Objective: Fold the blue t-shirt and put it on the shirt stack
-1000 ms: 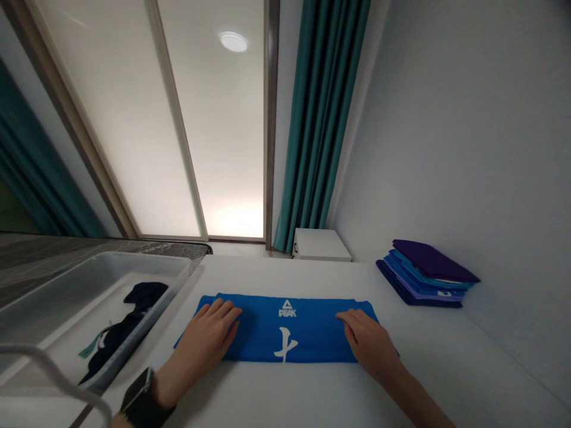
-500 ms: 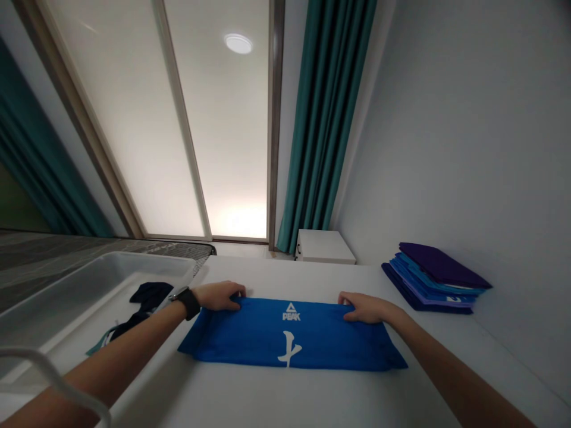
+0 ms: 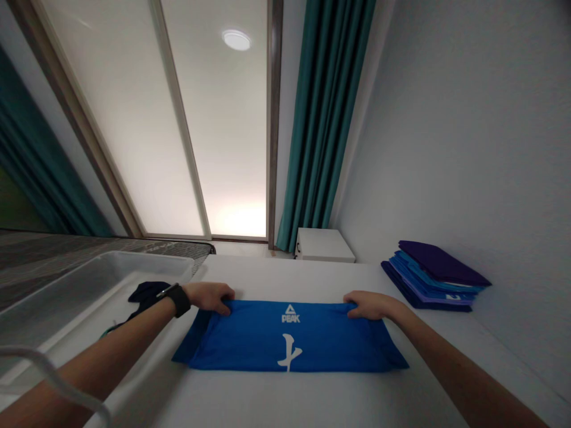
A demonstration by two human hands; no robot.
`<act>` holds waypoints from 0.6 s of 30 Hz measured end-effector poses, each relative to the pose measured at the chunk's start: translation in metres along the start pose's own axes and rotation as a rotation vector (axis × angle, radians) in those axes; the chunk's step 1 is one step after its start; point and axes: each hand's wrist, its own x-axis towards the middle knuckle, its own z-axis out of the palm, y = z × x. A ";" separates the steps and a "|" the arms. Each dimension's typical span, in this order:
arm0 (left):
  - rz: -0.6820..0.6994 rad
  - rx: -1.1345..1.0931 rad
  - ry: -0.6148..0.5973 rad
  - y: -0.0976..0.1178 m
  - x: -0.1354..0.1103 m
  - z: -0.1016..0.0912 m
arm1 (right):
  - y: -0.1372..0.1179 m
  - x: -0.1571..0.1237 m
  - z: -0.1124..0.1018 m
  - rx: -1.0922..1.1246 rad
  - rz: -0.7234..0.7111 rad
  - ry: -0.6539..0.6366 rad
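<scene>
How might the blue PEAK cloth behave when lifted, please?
The blue PEAK cloth would probably droop, as the left hand and right hand grip only its far edge. It looks thin, so likely light for its size.

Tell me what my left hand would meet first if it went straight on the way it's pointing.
Probably your right hand, opposite it along the far edge of the blue cloth that your left hand grips, though depth is unclear.

a single camera worn on the person's head looks forward and down across a smooth white tabletop (image 3: 285,397), near above the bare left hand (image 3: 207,295) and bare right hand (image 3: 371,305), facing tall frosted-glass sliding panels (image 3: 223,142) farther off, with a plain pale wall (image 3: 468,148) along its right side.
</scene>
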 end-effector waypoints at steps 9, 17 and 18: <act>0.085 0.038 0.187 -0.010 0.002 0.011 | 0.011 0.003 0.003 0.055 -0.047 0.099; 0.074 0.045 0.434 -0.018 0.010 0.039 | 0.018 0.000 0.020 0.149 -0.060 0.249; 0.065 0.049 0.470 -0.018 0.012 0.043 | 0.020 0.002 0.023 0.156 -0.066 0.277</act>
